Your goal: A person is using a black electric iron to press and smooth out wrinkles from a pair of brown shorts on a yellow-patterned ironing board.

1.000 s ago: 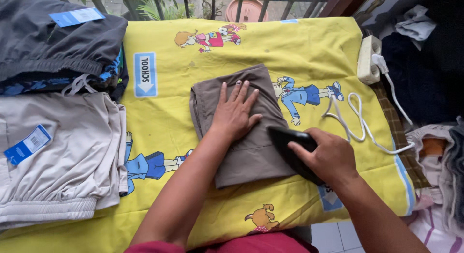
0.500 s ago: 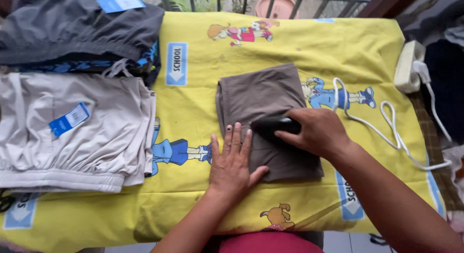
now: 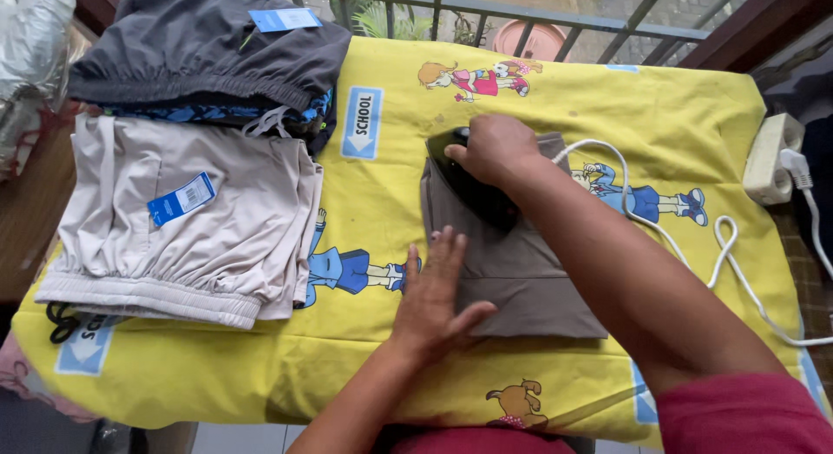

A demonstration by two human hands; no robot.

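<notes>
A folded brown cloth (image 3: 529, 276) lies in the middle of a table covered by a yellow cartoon-print sheet (image 3: 677, 133). My right hand (image 3: 490, 148) grips a black clothes iron (image 3: 473, 189) that rests on the far left corner of the cloth. A white cord (image 3: 685, 246) runs from the iron off to the right. My left hand (image 3: 434, 298) lies flat, fingers spread, on the near left edge of the cloth, partly on the yellow sheet.
Folded beige shorts (image 3: 191, 224) with a blue tag lie at the left. Behind them sits a stack of dark grey and blue garments (image 3: 208, 50). A white power strip (image 3: 772, 159) sits at the right edge. A metal railing (image 3: 555, 20) runs behind the table.
My right hand has pushed the iron from the cloth's near right side up to its far left corner. My left hand has slid back from the cloth's middle to its near left edge.
</notes>
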